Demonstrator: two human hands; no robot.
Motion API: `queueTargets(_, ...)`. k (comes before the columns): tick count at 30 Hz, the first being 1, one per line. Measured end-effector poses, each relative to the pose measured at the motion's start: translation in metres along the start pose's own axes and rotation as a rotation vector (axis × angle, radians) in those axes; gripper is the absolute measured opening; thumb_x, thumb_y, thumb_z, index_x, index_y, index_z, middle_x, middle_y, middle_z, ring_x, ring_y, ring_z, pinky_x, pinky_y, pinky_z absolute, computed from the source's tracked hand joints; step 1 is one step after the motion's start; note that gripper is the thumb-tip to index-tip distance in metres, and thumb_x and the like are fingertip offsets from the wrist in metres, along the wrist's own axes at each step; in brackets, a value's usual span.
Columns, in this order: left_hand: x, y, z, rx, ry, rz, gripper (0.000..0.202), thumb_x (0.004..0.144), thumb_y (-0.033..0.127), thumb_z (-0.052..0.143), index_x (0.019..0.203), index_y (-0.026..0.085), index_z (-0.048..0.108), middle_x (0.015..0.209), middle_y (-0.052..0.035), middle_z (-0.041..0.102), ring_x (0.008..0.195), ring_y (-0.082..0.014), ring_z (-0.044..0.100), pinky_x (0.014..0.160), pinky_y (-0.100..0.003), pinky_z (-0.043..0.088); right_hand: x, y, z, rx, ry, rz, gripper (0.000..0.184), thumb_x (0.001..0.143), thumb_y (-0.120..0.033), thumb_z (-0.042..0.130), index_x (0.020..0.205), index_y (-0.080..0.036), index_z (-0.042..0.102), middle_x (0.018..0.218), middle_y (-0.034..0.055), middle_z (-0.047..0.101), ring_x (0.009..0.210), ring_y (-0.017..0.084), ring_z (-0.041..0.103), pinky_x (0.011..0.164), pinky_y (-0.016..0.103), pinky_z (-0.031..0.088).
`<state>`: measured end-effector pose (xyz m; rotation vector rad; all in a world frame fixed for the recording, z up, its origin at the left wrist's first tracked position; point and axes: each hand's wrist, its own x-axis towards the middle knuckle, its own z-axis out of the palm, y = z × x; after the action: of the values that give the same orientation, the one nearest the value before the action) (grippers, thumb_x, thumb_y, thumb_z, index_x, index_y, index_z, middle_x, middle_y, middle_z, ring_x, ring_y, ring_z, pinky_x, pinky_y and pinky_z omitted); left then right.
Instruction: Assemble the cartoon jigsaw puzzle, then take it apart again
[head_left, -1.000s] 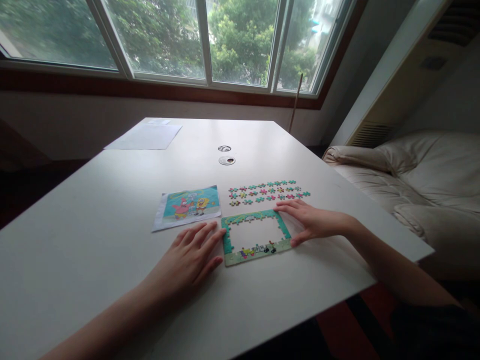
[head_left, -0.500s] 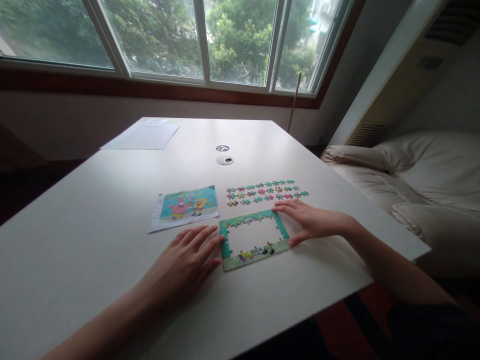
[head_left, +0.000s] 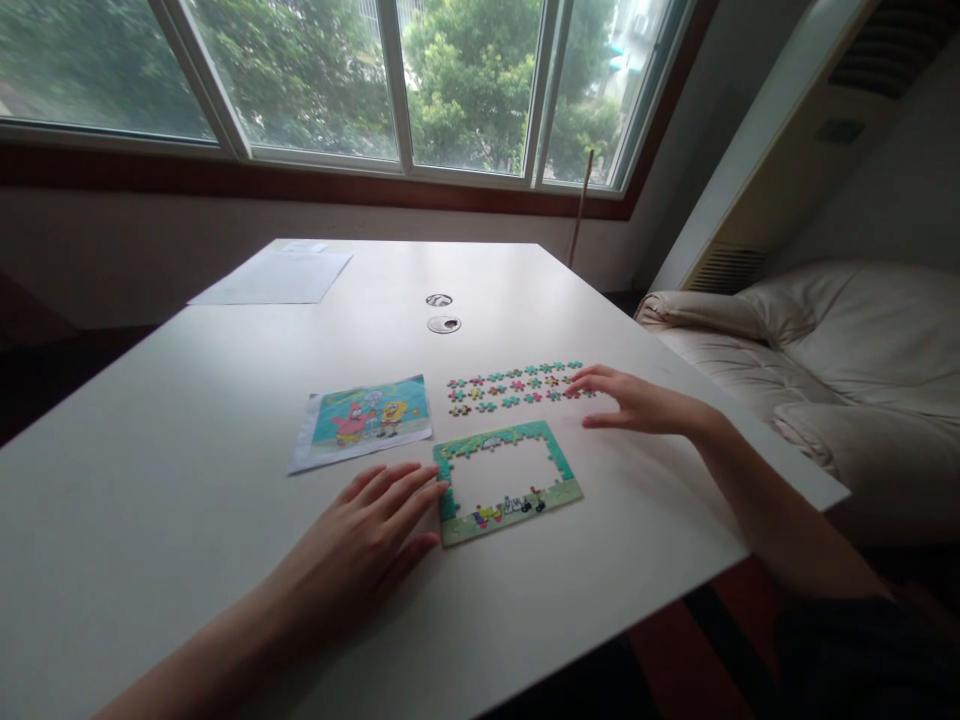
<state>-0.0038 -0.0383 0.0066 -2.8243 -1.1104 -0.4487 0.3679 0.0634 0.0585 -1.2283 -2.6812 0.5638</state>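
Note:
A green jigsaw puzzle frame [head_left: 565, 491] with a cartoon border and a bare middle lies flat on the white table. My left hand [head_left: 375, 525] rests with fingers stretched out, its fingertips on the frame's left edge. Beyond the frame, loose jigsaw pieces [head_left: 517, 386] lie in three rows. Over the right end of these rows hovers my right hand [head_left: 630, 402], thumb and fingers apart, holding nothing; it covers a few pieces. A printed cartoon picture sheet [head_left: 367, 418] lies to the left of the pieces.
Two round holes or discs [head_left: 444, 324] show in the table [head_left: 187, 420] farther back. White paper [head_left: 274, 277] lies at the far left corner. A pale sofa [head_left: 750, 340] stands to the right, and a thin stick [head_left: 581, 210] leans below the window.
My right hand has let go of the puzzle frame's right edge and moved up and away to the right end of the piece rows. My left hand stays on the frame.

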Motion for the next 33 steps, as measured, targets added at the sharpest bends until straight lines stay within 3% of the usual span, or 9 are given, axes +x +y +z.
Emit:
queueTargets(4, 0.000, -0.001, 0.000, 0.002, -0.019, 0.037, 0.033, 0.092, 0.030, 0.046, 0.124, 0.023, 0.051, 0.128, -0.0039, 0.057, 0.118, -0.0220, 0.049, 0.098, -0.036, 0.039, -0.004, 0.040, -0.013, -0.080, 0.070, 0.159, 0.041, 0.082, -0.047, 0.053, 0.109, -0.018, 0.062, 0.111, 0.0113, 0.060, 0.094, 0.023, 0.060, 0.086, 0.036, 0.047)
queueTargets(9, -0.001, -0.003, 0.002, 0.013, -0.026, 0.050, 0.034, 0.092, 0.031, 0.046, 0.124, 0.023, 0.052, 0.127, -0.0035, 0.058, 0.117, -0.0223, 0.050, 0.099, -0.038, 0.038, -0.005, 0.071, -0.011, -0.095, 0.089, 0.256, 0.039, 0.083, -0.041, 0.050, 0.110, -0.016, 0.063, 0.108, 0.0113, 0.063, 0.090, 0.022, 0.062, 0.081, 0.035, 0.048)
queueTargets(21, -0.001, -0.003, 0.000, 0.025, -0.023, 0.054, 0.034, 0.092, 0.032, 0.047, 0.124, 0.024, 0.053, 0.127, -0.0036, 0.058, 0.115, -0.0231, 0.052, 0.098, -0.039, 0.039, -0.005, 0.082, -0.007, -0.054, 0.059, 0.264, 0.040, 0.078, -0.037, 0.056, 0.112, -0.018, 0.063, 0.109, 0.0097, 0.064, 0.092, 0.021, 0.061, 0.082, 0.033, 0.048)
queueTargets(27, -0.002, -0.002, 0.000, 0.005, -0.011, 0.052, 0.034, 0.091, 0.032, 0.047, 0.124, 0.024, 0.053, 0.126, -0.0035, 0.058, 0.115, -0.0220, 0.053, 0.099, -0.037, 0.039, 0.005, 0.080, 0.000, -0.042, 0.165, 0.226, 0.035, 0.083, -0.035, 0.049, 0.110, -0.019, 0.064, 0.105, 0.0074, 0.067, 0.090, 0.019, 0.062, 0.080, 0.031, 0.048)
queueTargets(33, -0.002, -0.002, 0.001, 0.019, -0.023, 0.050, 0.033, 0.092, 0.031, 0.047, 0.123, 0.024, 0.053, 0.127, -0.0033, 0.058, 0.115, -0.0226, 0.053, 0.098, -0.038, 0.038, 0.018, 0.083, 0.009, -0.013, 0.270, 0.292, 0.032, 0.081, -0.035, 0.052, 0.101, -0.016, 0.069, 0.091, 0.0072, 0.070, 0.081, 0.018, 0.063, 0.074, 0.029, 0.047)
